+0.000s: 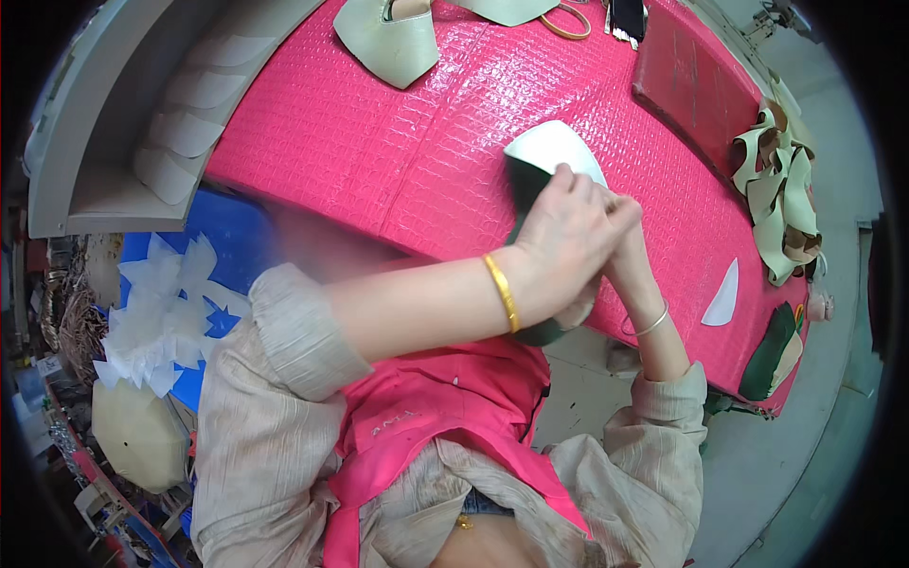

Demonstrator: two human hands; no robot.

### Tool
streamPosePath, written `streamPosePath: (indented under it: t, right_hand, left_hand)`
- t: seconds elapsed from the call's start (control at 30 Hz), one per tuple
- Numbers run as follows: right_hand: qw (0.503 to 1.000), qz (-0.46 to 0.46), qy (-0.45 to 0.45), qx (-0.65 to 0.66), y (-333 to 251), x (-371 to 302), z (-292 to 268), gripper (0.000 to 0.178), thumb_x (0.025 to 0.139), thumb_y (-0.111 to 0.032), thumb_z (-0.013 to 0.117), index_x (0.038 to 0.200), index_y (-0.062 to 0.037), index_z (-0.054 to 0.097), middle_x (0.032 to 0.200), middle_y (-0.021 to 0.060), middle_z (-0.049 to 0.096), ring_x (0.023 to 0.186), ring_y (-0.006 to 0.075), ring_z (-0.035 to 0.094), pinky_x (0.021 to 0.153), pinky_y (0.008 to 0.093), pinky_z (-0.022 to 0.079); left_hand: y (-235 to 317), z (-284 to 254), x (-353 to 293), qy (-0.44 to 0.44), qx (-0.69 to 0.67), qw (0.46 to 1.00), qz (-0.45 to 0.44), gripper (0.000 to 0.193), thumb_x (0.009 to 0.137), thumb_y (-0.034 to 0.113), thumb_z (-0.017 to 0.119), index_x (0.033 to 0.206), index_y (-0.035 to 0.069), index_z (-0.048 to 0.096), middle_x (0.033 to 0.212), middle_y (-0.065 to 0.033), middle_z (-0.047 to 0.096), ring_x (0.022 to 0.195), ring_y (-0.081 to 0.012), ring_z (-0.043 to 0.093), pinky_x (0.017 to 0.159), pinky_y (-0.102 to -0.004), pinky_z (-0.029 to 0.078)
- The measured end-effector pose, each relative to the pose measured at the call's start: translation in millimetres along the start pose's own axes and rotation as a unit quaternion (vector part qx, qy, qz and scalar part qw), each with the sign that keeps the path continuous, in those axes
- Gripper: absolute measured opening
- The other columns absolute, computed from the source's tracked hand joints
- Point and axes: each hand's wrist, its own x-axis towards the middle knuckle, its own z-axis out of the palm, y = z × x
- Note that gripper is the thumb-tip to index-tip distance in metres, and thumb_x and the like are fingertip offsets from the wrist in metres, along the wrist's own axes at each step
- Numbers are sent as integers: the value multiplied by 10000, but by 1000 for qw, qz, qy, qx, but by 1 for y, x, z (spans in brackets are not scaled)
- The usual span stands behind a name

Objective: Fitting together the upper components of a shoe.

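A dark green shoe upper [524,186] lies at the near edge of the pink table, partly under my hands. Over its far end sits a curved white stiffener piece [559,144]. My left hand [571,227], with a yellow bangle at the wrist, reaches across from the left, its fingers pinched at the white piece's near edge. Close against it, my right hand [623,232] is closed at the right side of the work. Much of the right hand hides behind the left, so its exact hold on the upper is partly covered.
A pink-covered table [350,161] spreads ahead. Pale green uppers [393,47] lie at the back, more are heaped right [781,189] beside a dark red board [696,85]. A white leaf-shaped piece [721,295] lies nearer. Left are a grey shelf box [104,180] and translucent pieces [156,312] on blue plastic.
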Motion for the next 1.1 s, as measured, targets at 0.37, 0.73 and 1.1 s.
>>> streamPosePath:
  t: [0.37, 0.73, 1.1]
  right_hand:
    - [904, 55, 96, 412, 30, -65, -29, 178, 669, 122, 547, 809, 14, 569, 799, 82, 571, 779, 160, 550, 691, 260, 446]
    - [998, 48, -37, -4, -15, -24, -6, 192, 661, 28, 543, 851, 8, 568, 718, 89, 571, 657, 244, 587, 614, 289, 478]
    - [928, 181, -119, 302, 24, 17, -13, 136, 695, 52, 574, 816, -7, 562, 708, -7, 543, 648, 55, 492, 573, 190, 397]
  left_hand:
    - [-77, -19, -77, -5, -263, 959, -104, 129, 609, 29, 577, 696, 75, 494, 643, -41, 488, 697, -205, 507, 657, -326, 355]
    - [-47, 20, -58, 41, -195, 973, -120, 79, 664, 104, 557, 737, 81, 577, 652, -59, 552, 742, -243, 531, 637, -353, 386]
    - [-11, 8, -110, -57, -244, 967, 36, 312, 704, 316, 626, 531, 83, 511, 518, -48, 505, 564, -184, 523, 580, -290, 401]
